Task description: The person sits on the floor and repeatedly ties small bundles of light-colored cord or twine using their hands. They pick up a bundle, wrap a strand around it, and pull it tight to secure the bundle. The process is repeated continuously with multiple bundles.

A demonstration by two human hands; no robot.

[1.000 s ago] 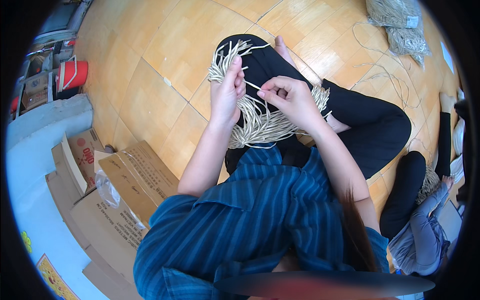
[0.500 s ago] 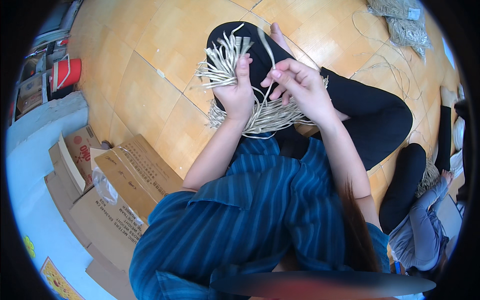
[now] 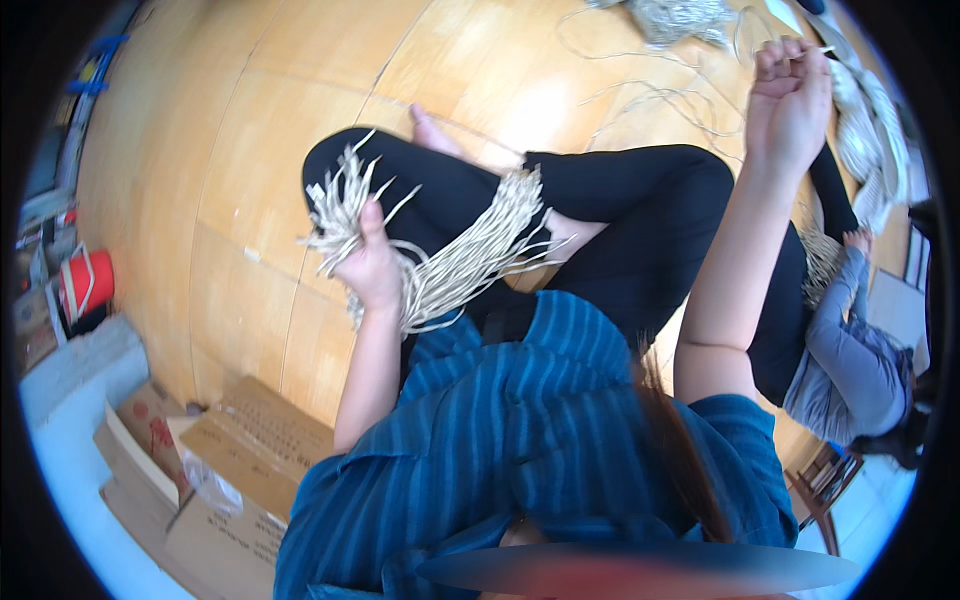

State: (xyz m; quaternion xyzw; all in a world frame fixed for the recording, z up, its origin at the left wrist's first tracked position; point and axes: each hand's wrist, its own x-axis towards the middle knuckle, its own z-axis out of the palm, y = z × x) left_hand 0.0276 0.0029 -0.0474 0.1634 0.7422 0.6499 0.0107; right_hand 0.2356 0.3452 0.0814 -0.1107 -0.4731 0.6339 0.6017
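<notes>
I sit cross-legged on a wooden floor (image 3: 250,130) in black trousers and a blue striped shirt. My left hand (image 3: 370,265) grips a thick bundle of pale flat cords (image 3: 470,260) over my lap, with the cut ends fanning out above the thumb and the long tails trailing across my knee. My right hand (image 3: 790,100) is lifted high at the upper right, far from the bundle. Its fingers are pinched together around a thin pale cord (image 3: 748,30) that curves away above it.
Open cardboard boxes (image 3: 240,470) lie on the floor at the lower left, with a red bucket (image 3: 85,285) beyond them. Another heap of cords (image 3: 680,15) lies at the top. A second person in a grey sleeve (image 3: 860,350) sits at the right beside more cords (image 3: 860,130).
My right hand has left the bundle and swung up and out to the right, drawing a cord with it. My left hand has stayed shut on the bundle and dropped lower left.
</notes>
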